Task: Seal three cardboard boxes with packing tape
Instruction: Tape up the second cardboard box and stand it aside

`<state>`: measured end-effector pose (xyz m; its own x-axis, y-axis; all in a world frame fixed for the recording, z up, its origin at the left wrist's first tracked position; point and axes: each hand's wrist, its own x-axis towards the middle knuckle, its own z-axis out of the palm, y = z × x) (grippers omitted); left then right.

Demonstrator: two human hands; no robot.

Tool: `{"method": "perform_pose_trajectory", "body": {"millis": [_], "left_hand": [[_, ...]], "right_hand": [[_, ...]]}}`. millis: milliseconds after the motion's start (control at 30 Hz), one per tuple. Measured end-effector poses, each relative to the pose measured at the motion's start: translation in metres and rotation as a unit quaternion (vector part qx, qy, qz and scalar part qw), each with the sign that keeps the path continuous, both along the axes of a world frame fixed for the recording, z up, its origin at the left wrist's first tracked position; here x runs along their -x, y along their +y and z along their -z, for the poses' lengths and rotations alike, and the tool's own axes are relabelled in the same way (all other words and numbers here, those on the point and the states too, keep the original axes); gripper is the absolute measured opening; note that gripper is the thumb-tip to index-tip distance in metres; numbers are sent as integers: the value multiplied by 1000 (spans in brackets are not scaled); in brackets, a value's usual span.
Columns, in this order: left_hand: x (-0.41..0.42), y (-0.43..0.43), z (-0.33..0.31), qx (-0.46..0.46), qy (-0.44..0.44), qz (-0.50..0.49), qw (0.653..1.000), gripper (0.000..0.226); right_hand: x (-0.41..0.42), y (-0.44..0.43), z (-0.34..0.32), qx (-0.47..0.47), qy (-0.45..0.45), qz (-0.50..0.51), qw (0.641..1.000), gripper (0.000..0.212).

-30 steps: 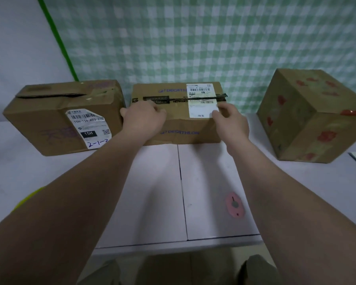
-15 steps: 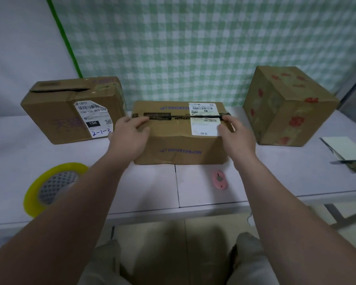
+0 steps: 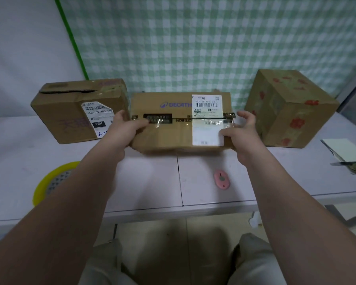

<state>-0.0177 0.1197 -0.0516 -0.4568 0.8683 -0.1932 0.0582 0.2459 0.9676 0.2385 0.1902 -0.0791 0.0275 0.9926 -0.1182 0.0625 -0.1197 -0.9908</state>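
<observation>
1. Middle box (image 3: 173,136): centre of table (image 3: 148,182), nearer back edge; long axis parallel to front edge, taped top tilted toward viewer.
2. Left hand (image 3: 125,128): gripping left end.
3. Right hand (image 3: 243,130): gripping right end, fingers curled.

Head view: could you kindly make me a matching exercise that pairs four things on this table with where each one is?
Things: 1 middle box; 2 yellow roll; 3 pink oval tool; 4 red-marked box.
Places: A right end of the row; B near-left part of the table; C gripped by left hand and right hand; D just in front of the middle box.
Pairs: 1-C; 2-B; 3-D; 4-A.
</observation>
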Motion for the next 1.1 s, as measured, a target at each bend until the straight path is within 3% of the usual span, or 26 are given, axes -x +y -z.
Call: {"method": "perform_pose_trajectory", "body": {"millis": [67, 200, 333, 467, 567, 700, 867, 1000, 1100], "left_hand": [[0, -9, -5, -14, -55, 2, 998, 43], [2, -28, -7, -40, -134, -56, 989, 41], [0, -48, 3, -44, -197, -82, 976, 34], [3, -66, 9, -44, -234, -87, 967, 33], [10, -76, 15, -37, -233, -105, 966, 39], [10, -87, 19, -35, -185, -107, 976, 32], [7, -88, 23, -6, -109, -80, 991, 34], [-3, -85, 22, -1, -83, -67, 994, 37], [-5, -78, 17, -34, -75, -70, 994, 40]], "right_hand": [[-2, -9, -4, -19, 46, -26, 998, 71], [1, -26, -9, -1, 180, -50, 982, 26], [1, -37, 1, 33, 231, -56, 971, 43], [12, -62, 3, 71, 267, -50, 960, 40], [23, -80, 14, 88, 308, -62, 945, 45], [31, -94, 25, 66, 305, -58, 948, 36], [21, -99, 20, 82, 318, -55, 943, 57], [13, -101, 10, 87, 290, -50, 952, 51], [12, -100, 12, 78, 208, -30, 975, 55]]}}
